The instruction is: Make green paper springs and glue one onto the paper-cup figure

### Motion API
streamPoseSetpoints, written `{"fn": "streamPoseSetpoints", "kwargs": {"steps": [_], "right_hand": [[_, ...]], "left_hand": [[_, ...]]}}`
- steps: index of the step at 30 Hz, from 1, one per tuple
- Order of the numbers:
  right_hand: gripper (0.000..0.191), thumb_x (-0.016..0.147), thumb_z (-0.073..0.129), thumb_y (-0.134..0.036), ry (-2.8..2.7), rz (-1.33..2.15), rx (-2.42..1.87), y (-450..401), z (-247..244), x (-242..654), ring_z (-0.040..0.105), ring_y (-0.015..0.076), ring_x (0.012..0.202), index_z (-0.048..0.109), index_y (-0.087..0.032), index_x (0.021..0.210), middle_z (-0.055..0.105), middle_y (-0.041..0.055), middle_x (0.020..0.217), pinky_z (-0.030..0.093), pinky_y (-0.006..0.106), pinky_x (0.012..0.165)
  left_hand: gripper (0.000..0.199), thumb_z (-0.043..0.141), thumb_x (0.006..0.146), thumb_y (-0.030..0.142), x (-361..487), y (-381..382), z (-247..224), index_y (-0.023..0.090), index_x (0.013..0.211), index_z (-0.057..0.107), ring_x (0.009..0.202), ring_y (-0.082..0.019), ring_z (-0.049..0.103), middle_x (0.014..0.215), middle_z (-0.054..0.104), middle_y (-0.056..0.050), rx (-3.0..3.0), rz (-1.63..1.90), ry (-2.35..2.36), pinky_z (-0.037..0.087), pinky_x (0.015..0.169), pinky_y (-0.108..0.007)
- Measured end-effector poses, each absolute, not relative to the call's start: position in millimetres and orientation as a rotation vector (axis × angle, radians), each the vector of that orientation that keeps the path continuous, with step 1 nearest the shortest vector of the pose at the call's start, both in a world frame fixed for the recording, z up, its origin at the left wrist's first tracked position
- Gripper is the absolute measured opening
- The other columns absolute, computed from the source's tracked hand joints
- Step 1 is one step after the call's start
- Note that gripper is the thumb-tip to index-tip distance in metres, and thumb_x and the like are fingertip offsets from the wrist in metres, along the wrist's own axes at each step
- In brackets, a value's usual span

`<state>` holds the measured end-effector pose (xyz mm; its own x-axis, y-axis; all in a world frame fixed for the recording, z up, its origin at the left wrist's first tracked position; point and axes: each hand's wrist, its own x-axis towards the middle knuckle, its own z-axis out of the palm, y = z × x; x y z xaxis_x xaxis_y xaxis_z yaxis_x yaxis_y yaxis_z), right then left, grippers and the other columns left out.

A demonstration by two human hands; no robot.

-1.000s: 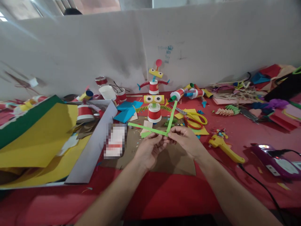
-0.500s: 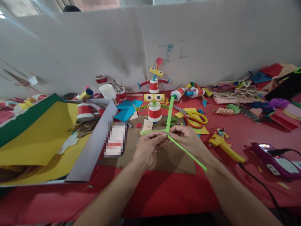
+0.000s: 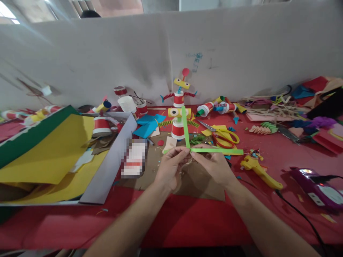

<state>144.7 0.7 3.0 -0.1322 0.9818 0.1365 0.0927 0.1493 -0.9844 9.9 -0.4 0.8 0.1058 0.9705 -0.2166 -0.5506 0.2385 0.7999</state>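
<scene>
Bright green paper strips [image 3: 185,128] cross between my two hands over a brown sheet [image 3: 206,182]. One strip rises upward and another stretches right, above my right fingers; a short end sticks out at the left. My left hand [image 3: 173,162] pinches the strips at the crossing from the left. From the right, my right hand [image 3: 211,162] pinches them at the same spot. Just behind stands a paper-cup figure [image 3: 178,128] with a yellow eyed head, partly covered by the upright strip. Folded green paper springs [image 3: 197,139] lie behind my right hand.
A box [image 3: 107,171] with yellow sheets stands left, beside a pixelated object [image 3: 133,159]. Right are scissors [image 3: 226,137], a yellow glue gun [image 3: 261,173] with a cord and a purple device [image 3: 318,187]. Another cup figure [image 3: 179,99] stands near the white partition [image 3: 120,50].
The strip that slanted down to the right over my right wrist now points straight right. The upright strip leans slightly left instead of right. The view has shifted slightly.
</scene>
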Motion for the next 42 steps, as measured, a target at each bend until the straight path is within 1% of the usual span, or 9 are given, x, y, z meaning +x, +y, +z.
{"fn": "streamPoseSetpoints", "kwargs": {"steps": [3,7,11,13,20,25,33,38,42], "right_hand": [[0.013,0.076,0.059,-0.031,-1.339,1.189,-1.085,3,-4,142,0.058,0.0144,0.068,0.064,-0.019,0.08,0.064,0.0008,0.075,0.047,0.027,0.064],[0.014,0.073,0.061,-0.03,-1.274,1.285,-1.076,7,-10,145,0.059,0.0148,0.07,0.066,-0.018,0.079,0.066,0.002,0.077,0.048,0.028,0.066],[0.012,0.073,0.06,-0.029,-1.335,1.277,-1.189,8,-10,149,0.053,0.0113,0.056,0.064,-0.018,0.071,0.063,-0.0001,0.064,0.042,0.024,0.053],[0.013,0.073,0.06,-0.029,-1.328,1.251,-1.233,8,-9,149,0.052,0.0112,0.054,0.063,-0.018,0.067,0.06,-0.0011,0.058,0.04,0.024,0.05],[0.016,0.073,0.063,-0.033,-1.261,1.282,-1.075,6,-14,143,0.055,0.0137,0.066,0.061,-0.018,0.075,0.06,-0.0002,0.069,0.044,0.027,0.063],[0.016,0.074,0.061,-0.033,-1.221,1.223,-1.115,5,-11,142,0.049,0.0112,0.06,0.06,-0.018,0.07,0.055,-0.0021,0.064,0.04,0.024,0.058],[0.015,0.072,0.063,-0.033,-1.222,1.18,-1.12,5,-10,142,0.052,0.0124,0.063,0.06,-0.018,0.071,0.058,-0.0008,0.068,0.042,0.025,0.06],[0.015,0.068,0.067,-0.031,-1.125,1.323,-1.103,8,-10,148,0.057,0.0122,0.064,0.061,-0.018,0.071,0.061,-0.0011,0.068,0.045,0.026,0.063],[0.013,0.067,0.067,-0.029,-1.159,1.395,-1.087,10,-7,152,0.057,0.0111,0.061,0.062,-0.017,0.07,0.06,-0.0016,0.065,0.045,0.026,0.064]], "left_hand": [[0.009,0.072,0.067,0.019,11,-2,2,0.015,0.071,0.064,0.06,-0.005,0.057,0.066,0.062,0.003,0.615,1.223,0.807,0.044,0.062,-0.016],[0.009,0.068,0.071,0.021,8,-1,3,0.015,0.076,0.065,0.06,-0.007,0.058,0.066,0.064,0.0,0.677,1.16,0.837,0.044,0.06,-0.018],[0.011,0.071,0.067,0.023,7,-1,3,0.014,0.07,0.066,0.06,-0.008,0.059,0.064,0.065,-0.001,0.754,1.162,0.958,0.043,0.059,-0.019],[0.013,0.072,0.066,0.025,7,-1,3,0.014,0.07,0.067,0.061,-0.009,0.059,0.066,0.066,-0.002,0.76,1.162,0.986,0.043,0.06,-0.02],[0.014,0.073,0.066,0.025,12,-2,0,0.014,0.069,0.065,0.06,-0.007,0.057,0.064,0.064,0.001,0.743,1.243,0.979,0.044,0.062,-0.018],[0.016,0.075,0.063,0.025,13,-2,-2,0.014,0.069,0.066,0.063,-0.009,0.062,0.065,0.067,-0.001,0.657,1.193,0.952,0.047,0.065,-0.02],[0.012,0.074,0.064,0.02,17,-4,-4,0.013,0.069,0.065,0.063,-0.01,0.063,0.066,0.068,-0.001,0.681,1.269,0.945,0.05,0.068,-0.022],[0.008,0.071,0.066,0.015,11,1,-6,0.012,0.071,0.065,0.068,-0.013,0.067,0.07,0.07,-0.006,0.582,1.152,0.844,0.052,0.066,-0.022],[0.01,0.07,0.069,0.015,7,5,-11,0.013,0.078,0.067,0.067,-0.013,0.067,0.072,0.071,-0.006,0.525,1.076,0.809,0.053,0.063,-0.021]]}}
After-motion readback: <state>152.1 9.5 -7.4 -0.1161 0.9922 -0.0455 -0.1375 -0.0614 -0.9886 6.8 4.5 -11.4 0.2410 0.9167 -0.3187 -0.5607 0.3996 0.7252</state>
